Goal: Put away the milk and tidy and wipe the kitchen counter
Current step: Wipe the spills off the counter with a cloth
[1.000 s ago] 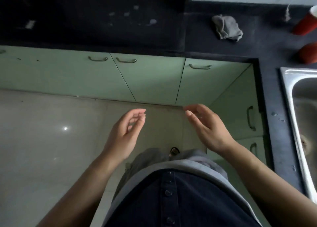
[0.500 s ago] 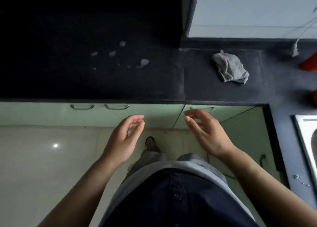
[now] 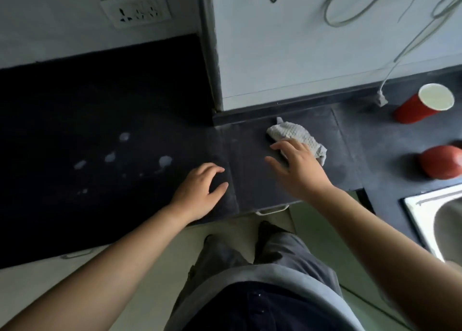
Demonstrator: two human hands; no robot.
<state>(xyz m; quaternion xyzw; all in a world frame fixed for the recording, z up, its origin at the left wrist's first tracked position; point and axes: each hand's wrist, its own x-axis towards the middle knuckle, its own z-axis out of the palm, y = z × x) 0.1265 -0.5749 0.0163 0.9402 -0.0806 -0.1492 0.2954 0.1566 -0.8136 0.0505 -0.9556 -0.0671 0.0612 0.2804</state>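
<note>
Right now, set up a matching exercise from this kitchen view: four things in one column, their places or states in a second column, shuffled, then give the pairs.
Things:
1. grey cloth
2. red cup
3. white spills
4. left hand

Places or states:
A. scattered on the dark counter, left of both hands
B. standing by the wall, at far right
C. spread flat on the counter near its front edge, holding nothing
D. crumpled, under the fingers of the right hand

Pairs: 1-D, 2-B, 3-A, 4-C
</note>
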